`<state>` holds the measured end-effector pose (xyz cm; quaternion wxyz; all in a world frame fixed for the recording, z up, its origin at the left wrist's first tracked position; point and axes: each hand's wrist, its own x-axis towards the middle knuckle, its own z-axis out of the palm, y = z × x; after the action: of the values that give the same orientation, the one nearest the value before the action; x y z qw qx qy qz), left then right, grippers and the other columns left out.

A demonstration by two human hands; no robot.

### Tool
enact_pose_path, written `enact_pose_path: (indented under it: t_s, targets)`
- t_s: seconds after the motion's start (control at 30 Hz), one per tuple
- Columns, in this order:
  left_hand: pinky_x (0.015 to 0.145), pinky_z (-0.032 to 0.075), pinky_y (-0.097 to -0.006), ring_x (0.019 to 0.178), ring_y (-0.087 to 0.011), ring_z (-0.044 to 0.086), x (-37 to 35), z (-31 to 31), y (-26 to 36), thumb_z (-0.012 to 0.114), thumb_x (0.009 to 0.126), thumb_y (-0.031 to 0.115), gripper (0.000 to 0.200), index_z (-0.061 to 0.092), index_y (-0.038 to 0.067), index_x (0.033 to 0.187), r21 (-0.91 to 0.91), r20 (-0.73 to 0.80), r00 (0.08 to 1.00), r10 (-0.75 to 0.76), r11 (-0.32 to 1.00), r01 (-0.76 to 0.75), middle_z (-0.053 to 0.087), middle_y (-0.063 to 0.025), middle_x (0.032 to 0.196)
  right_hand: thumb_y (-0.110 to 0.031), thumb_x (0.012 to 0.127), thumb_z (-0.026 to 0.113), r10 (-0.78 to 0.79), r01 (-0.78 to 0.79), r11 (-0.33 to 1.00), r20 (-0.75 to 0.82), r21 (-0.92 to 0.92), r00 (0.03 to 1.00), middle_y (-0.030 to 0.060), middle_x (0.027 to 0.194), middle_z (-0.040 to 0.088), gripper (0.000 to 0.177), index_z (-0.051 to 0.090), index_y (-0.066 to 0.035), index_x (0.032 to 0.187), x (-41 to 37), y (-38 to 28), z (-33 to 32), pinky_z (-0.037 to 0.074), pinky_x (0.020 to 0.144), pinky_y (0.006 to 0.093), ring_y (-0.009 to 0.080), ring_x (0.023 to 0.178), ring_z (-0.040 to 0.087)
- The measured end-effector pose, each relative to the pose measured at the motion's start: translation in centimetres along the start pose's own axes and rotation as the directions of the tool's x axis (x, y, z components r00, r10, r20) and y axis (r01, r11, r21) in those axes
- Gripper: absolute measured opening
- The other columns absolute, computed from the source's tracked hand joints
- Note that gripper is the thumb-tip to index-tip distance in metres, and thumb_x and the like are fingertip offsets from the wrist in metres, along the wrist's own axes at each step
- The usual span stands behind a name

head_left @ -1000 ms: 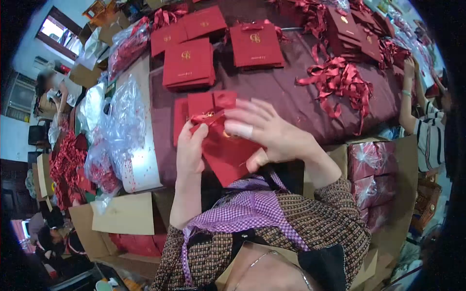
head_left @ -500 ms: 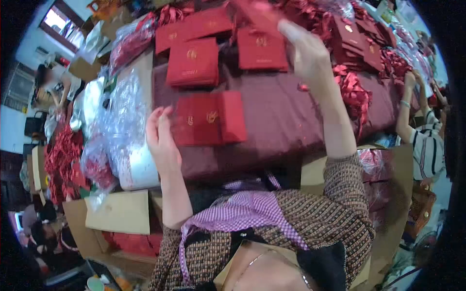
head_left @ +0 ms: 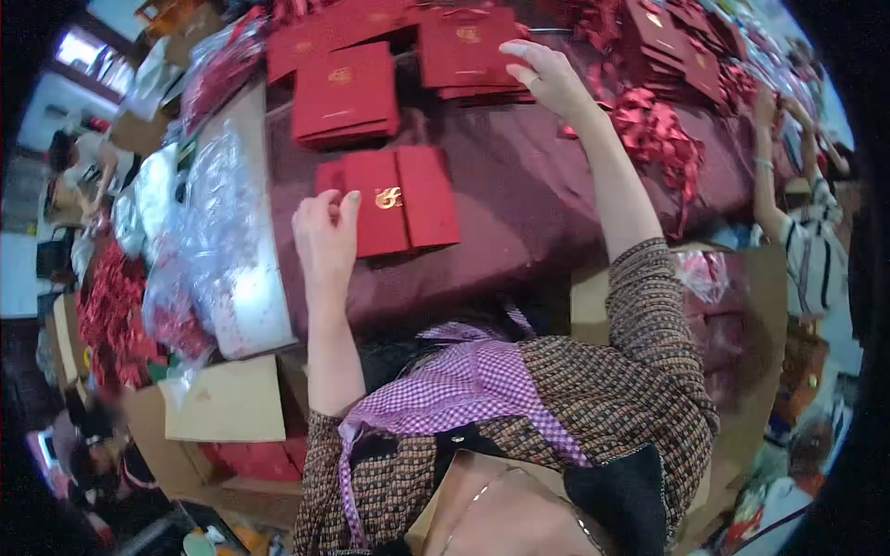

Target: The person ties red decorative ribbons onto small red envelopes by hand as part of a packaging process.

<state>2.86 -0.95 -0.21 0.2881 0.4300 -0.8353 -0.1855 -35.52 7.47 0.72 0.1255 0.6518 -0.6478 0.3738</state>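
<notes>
In the head view, the left hand (head_left: 324, 241) was at the left edge of some flat red card folders with a gold emblem (head_left: 417, 206), just left of centre on a bench draped in shiny maroon cloth (head_left: 528, 218). Its fingers were half curled; couldn't tell if they pinched anything. The right hand (head_left: 545, 82) was up top, right by a red gold-stamped card stack (head_left: 468, 46), fingers bent and slightly parted, grip unclear tbh. Tangled glossy red ribbons (head_left: 660, 139) lay upper right.
</notes>
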Motion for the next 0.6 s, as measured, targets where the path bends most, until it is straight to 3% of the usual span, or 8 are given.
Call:
enact_pose_path:
  t_s: [0.03, 0.1, 0.13, 0.2, 0.23, 0.3, 0.43, 0.6]
  targets:
    - [0.078, 0.044, -0.0428, 0.084, -0.0318, 0.055, 0.1, 0.2, 0.7, 0.068, 0.084, 0.027, 0.031, 0.064, -0.001, 0.097, 0.014, 0.010, 1.000, -0.010, 1.000, 0.009, 0.059, -0.0148, 0.085, -0.011, 0.087, 0.062, 0.214, -0.215, 0.975, 0.025, 0.051, 0.976, 0.0138, 0.106, 0.066, 0.028, 0.062, -0.007, 0.115, -0.8, -0.8, -1.8, 0.050, 0.082, 0.0307, 0.0228, 0.096, 0.065]
    - [0.079, 0.044, -0.0419, 0.087, -0.0316, 0.054, 0.2, 0.6, 1.3, 0.068, 0.083, 0.026, 0.032, 0.063, -0.002, 0.098, 0.060, 0.037, 0.999, -0.012, 0.998, 0.010, 0.059, -0.0146, 0.086, -0.014, 0.086, 0.062, 0.379, -0.375, 0.920, -0.018, 0.111, 0.925, 0.0163, 0.105, 0.066, 0.026, 0.064, -0.005, 0.110, -2.6, -1.4, -4.5, 0.049, 0.083, 0.0343, 0.0289, 0.098, 0.064]
    - [0.079, 0.044, -0.0419, 0.087, -0.0316, 0.054, 0.3, 0.9, 1.2, 0.068, 0.083, 0.026, 0.032, 0.063, -0.002, 0.098, 0.049, 0.046, 0.999, -0.001, 0.999, -0.001, 0.059, -0.0146, 0.086, -0.013, 0.087, 0.061, 0.428, -0.425, 0.897, 0.003, 0.123, 0.904, 0.0160, 0.101, 0.068, 0.025, 0.064, -0.004, 0.110, -3.9, -0.7, -5.2, 0.050, 0.081, 0.0330, 0.0257, 0.092, 0.066]
    - [0.080, 0.044, -0.0414, 0.087, -0.0311, 0.054, 0.3, 1.5, 0.9, 0.068, 0.083, 0.025, 0.033, 0.063, -0.003, 0.100, 0.052, 0.045, 0.999, 0.009, 0.999, -0.012, 0.058, -0.0140, 0.086, -0.014, 0.087, 0.059, 0.366, -0.365, 0.931, 0.072, -0.024, 0.928, 0.0157, 0.098, 0.068, 0.024, 0.065, -0.004, 0.108, -5.9, 0.1, -6.2, 0.050, 0.079, 0.0332, 0.0252, 0.092, 0.066]
    - [0.081, 0.043, -0.0408, 0.087, -0.0307, 0.054, 0.2, 1.3, 1.3, 0.068, 0.082, 0.021, 0.031, 0.062, -0.003, 0.101, 0.057, 0.047, 0.999, -0.002, 0.998, 0.000, 0.057, -0.0138, 0.085, -0.015, 0.086, 0.061, 0.479, -0.488, 0.873, 0.178, 0.006, 0.860, 0.0168, 0.096, 0.068, 0.024, 0.066, -0.003, 0.107, -6.8, 0.5, -6.1, 0.051, 0.077, 0.0361, 0.0296, 0.093, 0.066]
    - [0.081, 0.043, -0.0408, 0.087, -0.0305, 0.054, 0.0, 1.4, 1.6, 0.068, 0.082, 0.019, 0.029, 0.062, -0.002, 0.101, 0.057, 0.035, 0.999, 0.013, 0.998, -0.015, 0.057, -0.0137, 0.085, -0.018, 0.084, 0.063, 0.450, -0.454, 0.891, 0.174, -0.018, 0.876, 0.0176, 0.091, 0.068, 0.026, 0.067, -0.003, 0.104, -8.2, -0.2, -6.2, 0.050, 0.075, 0.0394, 0.0324, 0.089, 0.065]
    - [0.081, 0.044, -0.0408, 0.088, -0.0305, 0.054, -0.2, 1.8, 1.8, 0.067, 0.082, 0.015, 0.026, 0.061, -0.002, 0.100, 0.090, -0.011, 0.998, 0.055, 0.995, -0.054, 0.057, -0.0137, 0.087, -0.034, 0.076, 0.071, 0.330, -0.265, 0.886, 0.117, -0.381, 0.937, 0.0107, 0.088, 0.063, 0.033, 0.067, -0.007, 0.093, -10.2, -0.9, -4.7, 0.043, 0.082, 0.0428, 0.0303, 0.094, 0.058]
    - [0.078, 0.048, -0.0400, 0.082, -0.0308, 0.059, -0.2, 2.3, 1.4, 0.068, 0.080, 0.014, 0.024, 0.061, -0.002, 0.097, -0.047, -0.010, 1.000, -0.017, 0.999, 0.016, 0.062, -0.0153, 0.085, -0.026, 0.080, 0.067, 0.296, -0.248, 0.883, 0.061, -0.399, 0.953, 0.0058, 0.085, 0.060, 0.017, 0.066, -0.012, 0.090, -10.7, -0.9, -2.7, 0.038, 0.086, 0.0420, 0.0281, 0.094, 0.056]
